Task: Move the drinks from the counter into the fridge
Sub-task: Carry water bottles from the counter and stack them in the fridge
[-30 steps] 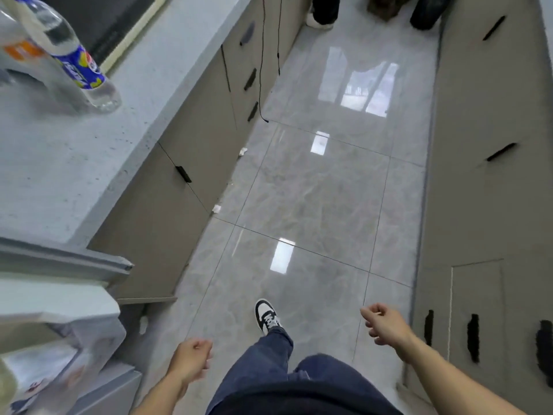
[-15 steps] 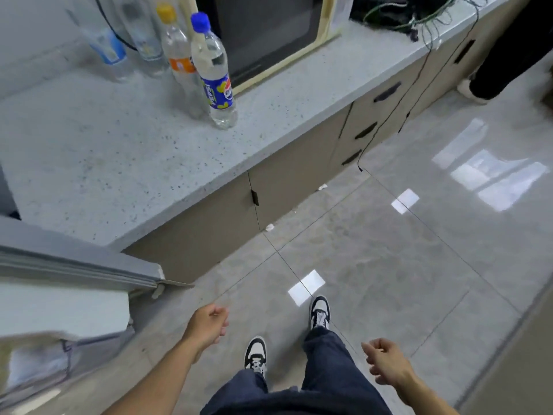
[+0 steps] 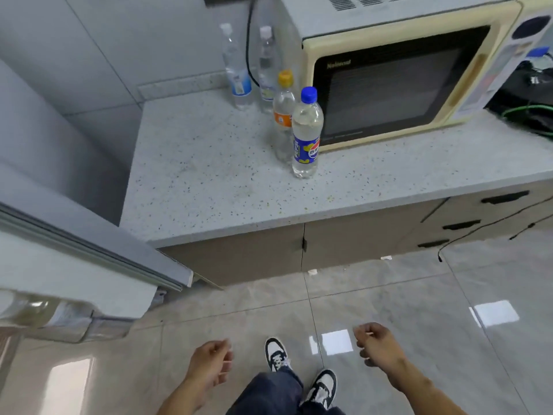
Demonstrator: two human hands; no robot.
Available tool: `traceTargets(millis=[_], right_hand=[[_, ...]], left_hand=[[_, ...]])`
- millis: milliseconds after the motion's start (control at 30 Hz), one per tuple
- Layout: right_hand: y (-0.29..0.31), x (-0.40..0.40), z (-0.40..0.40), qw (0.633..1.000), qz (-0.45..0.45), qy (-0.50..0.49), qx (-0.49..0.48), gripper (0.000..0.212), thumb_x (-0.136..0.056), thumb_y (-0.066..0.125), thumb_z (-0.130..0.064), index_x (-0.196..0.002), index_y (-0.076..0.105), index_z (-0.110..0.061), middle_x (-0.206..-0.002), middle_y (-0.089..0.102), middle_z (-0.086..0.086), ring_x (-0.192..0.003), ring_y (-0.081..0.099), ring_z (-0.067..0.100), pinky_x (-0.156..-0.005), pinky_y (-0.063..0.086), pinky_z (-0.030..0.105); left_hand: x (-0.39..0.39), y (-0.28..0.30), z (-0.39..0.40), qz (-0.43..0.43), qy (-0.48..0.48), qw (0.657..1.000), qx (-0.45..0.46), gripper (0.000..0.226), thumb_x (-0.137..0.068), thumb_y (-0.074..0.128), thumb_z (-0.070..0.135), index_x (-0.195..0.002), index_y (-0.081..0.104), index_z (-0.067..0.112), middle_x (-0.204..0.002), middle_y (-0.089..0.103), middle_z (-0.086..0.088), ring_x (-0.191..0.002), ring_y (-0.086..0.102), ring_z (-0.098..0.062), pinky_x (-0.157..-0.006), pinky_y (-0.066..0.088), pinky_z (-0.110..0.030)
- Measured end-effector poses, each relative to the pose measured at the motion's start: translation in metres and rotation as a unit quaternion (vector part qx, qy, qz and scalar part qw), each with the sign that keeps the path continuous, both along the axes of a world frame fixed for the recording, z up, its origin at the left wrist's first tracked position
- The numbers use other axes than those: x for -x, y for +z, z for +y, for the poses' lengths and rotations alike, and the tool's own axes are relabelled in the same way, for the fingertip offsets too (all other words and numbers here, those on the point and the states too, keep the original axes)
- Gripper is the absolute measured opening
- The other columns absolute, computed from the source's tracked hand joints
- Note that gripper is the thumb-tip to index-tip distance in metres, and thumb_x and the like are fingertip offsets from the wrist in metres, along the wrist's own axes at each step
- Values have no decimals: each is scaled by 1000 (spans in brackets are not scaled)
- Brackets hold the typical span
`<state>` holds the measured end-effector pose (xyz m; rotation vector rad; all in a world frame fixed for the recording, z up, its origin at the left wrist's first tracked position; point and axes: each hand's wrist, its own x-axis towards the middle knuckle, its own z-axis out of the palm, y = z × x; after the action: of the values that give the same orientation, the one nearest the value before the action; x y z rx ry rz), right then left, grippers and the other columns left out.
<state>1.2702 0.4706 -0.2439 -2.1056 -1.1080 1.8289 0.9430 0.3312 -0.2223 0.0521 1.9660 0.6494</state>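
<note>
Several clear drink bottles stand upright on the speckled counter [image 3: 209, 187]. Nearest is a blue-capped bottle [image 3: 306, 136] with a blue and yellow label. Right behind it stands an orange-capped bottle [image 3: 282, 115]. Two water bottles, one with a pale blue label [image 3: 238, 73] and one beside it [image 3: 266, 70], stand by the back wall. The open fridge door [image 3: 89, 250] juts in at the left, with shelf items blurred below. My left hand [image 3: 211, 365] and right hand [image 3: 378, 344] hang low over the floor, fingers loosely curled, holding nothing.
A cream microwave [image 3: 404, 73] fills the counter's back right, close to the two front bottles. Black and green cables [image 3: 526, 112] lie at the far right, and one cord [image 3: 478, 229] hangs down over the drawers. My shoes [image 3: 278, 354] stand on glossy grey tiles.
My view has swung left from the floor and aisle toward the counter, so the bottles and microwave now face me. Both hands stayed low and empty.
</note>
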Motion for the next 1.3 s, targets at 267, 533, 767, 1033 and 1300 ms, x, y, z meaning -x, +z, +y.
traceTargets(millis=[267,533,767,1033,1300], right_hand=[[65,102,101,985,80,101,-113,12,-94,65,-22,-89,64,-11,-74,59,4,-57,52,12,-53,45,25],[179,206,190,906,118,243,-326,7,-90,68,-31,-91,65,-25,-63,56,-10,-60,55,5,-64,50,25],[275,295,280,819,95,281,-490,12,-91,65,-31,-103,64,-25,-80,61,-13,-67,57,3,-66,48,21],[338,379,448,741,-185,399,-508,46,-92,54,-16,-137,49,-14,-133,57,14,-119,56,30,-94,48,35],[326,409,515,635,-333,515,-470,12,-88,62,-12,-91,51,-13,-100,62,10,-84,54,25,-67,43,31]], left_hand=[[13,27,90,32,21,993,-112,17,-96,60,18,-88,67,4,-75,70,-10,-58,58,-18,-49,46,-26],[51,102,228,121,23,949,-289,10,-97,58,33,-93,66,29,-79,73,2,-62,68,-7,-54,55,-19],[89,180,342,115,129,901,-399,11,-92,59,22,-97,66,28,-77,71,6,-62,63,-10,-59,54,-27],[145,228,496,253,45,888,-381,19,-88,59,28,-107,59,28,-99,66,10,-84,63,-12,-63,51,-25],[202,241,604,530,-267,775,-218,69,-89,70,29,-148,35,23,-148,33,-7,-128,44,-30,-98,46,-42]])
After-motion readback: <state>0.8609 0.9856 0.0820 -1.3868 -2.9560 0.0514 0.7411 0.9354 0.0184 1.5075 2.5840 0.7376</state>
